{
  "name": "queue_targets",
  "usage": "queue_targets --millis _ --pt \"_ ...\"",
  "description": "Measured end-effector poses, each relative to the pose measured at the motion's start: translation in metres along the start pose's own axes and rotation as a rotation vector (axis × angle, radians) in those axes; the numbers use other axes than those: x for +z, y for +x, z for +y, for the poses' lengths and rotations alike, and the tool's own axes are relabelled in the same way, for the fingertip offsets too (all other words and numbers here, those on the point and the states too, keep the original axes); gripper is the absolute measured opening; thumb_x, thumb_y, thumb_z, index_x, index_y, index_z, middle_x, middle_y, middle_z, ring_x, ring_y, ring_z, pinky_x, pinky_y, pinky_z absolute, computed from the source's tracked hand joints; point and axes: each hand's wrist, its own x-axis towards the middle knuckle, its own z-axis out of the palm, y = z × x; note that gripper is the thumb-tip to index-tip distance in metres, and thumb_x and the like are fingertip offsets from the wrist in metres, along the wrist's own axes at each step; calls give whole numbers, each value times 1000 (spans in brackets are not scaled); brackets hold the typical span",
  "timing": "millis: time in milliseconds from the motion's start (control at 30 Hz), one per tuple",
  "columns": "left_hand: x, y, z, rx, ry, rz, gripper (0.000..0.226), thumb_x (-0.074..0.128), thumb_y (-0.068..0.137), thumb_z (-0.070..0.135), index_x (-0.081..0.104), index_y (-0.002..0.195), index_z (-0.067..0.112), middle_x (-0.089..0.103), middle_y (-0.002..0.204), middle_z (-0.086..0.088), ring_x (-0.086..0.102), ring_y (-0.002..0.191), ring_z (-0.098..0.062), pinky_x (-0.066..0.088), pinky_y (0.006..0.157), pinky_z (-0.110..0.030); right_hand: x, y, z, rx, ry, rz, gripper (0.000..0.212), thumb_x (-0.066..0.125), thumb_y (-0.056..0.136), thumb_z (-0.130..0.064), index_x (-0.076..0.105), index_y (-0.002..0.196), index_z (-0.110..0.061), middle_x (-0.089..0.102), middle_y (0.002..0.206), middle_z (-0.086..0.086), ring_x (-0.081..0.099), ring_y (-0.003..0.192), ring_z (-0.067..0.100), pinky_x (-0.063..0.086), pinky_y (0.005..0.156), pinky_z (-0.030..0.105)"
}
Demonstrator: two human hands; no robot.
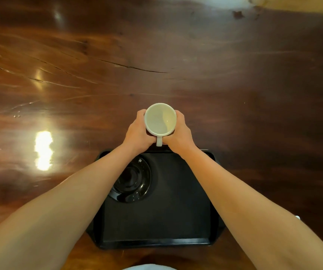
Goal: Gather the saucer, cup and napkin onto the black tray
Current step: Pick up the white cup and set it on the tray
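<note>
Our left forearm covers the left part of the saucer (135, 182), which lies on the tray (156, 221) in its far left area. We cannot tell whether the cup (160, 119) touches the table (234, 75) or hangs above it. Our left hand (137, 131) and right hand (178, 133) wrap the cup from both sides, just beyond the tray's far edge, handle toward the tray. A small white thing is barely visible right of the tray.

One cup (160, 119), one saucer (135, 182), one tray (156, 242), two hands (137, 133).
</note>
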Motion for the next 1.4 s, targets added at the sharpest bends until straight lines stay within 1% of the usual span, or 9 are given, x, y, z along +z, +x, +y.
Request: queue_targets --millis 233,367,500,600,700,967,1067,1300,1400 --pt "-5 -37 7 -8 -6 34 87 87 73 18 33 141 21 55 124 2 56 112 -22 45 83 -33 -1 -33 -10 -16 -19 -37 89 83 76 -15 29 146 -25 50 124 -6 49 111 14 41 87 31" --pt "-12 -69 15 6 -28 60 89 90 70 20 35 141 19 55 125 1 54 110 -19 44 84 -32 -2 -62 -20 -47 -36 -59 87 82 77 -14 30 146 -22 50 124 -3 49 111 16 42 87 31" --pt "-14 -104 24 13 -27 96 85 85 73 13 34 142 17 54 119 3 54 109 -20 42 81 -30 -4 -96 -26 -84 -53 -62 87 82 77 -14 29 146 -21 53 129 3 50 111 19 44 88 33" --pt "-15 -132 32 27 -28 127 86 84 74 11 33 143 16 54 120 1 53 107 -19 41 81 -31 -6 -123 -29 -130 -54 -52 86 81 77 -13 30 146 -21 52 122 -1 49 107 17 43 87 32" --pt "-13 -159 36 56 -41 166 87 86 74 12 34 143 15 55 125 -2 52 109 -17 41 83 -29 -7 -148 -29 -157 -58 -45 86 80 77 -12 30 146 -22 52 125 0 49 108 18 43 87 32" --pt "4 -218 35 58 -46 244 90 89 71 13 35 142 15 50 116 5 53 108 -17 43 84 -30 0 -201 -17 -220 -84 -46 81 80 79 -13 33 144 -21 52 118 -3 52 108 19 44 84 33" --pt "9 -233 27 51 -59 270 91 91 68 11 37 141 16 51 118 4 53 110 -19 45 86 -31 5 -214 -12 -222 -108 -48 80 80 78 -11 34 142 -24 51 114 -5 53 107 19 50 83 35" --pt "12 -254 16 66 -36 268 89 91 69 15 39 141 16 51 123 3 48 109 -14 42 89 -31 12 -234 -2 -220 -129 -61 80 78 75 -4 37 142 -23 52 114 -3 54 109 20 54 91 41" --pt "14 -257 15 53 -31 255 90 90 69 15 38 142 17 52 122 2 50 109 -16 45 87 -33 11 -238 0 -217 -130 -62 81 79 74 -4 38 141 -23 52 115 -4 54 111 20 54 93 42"
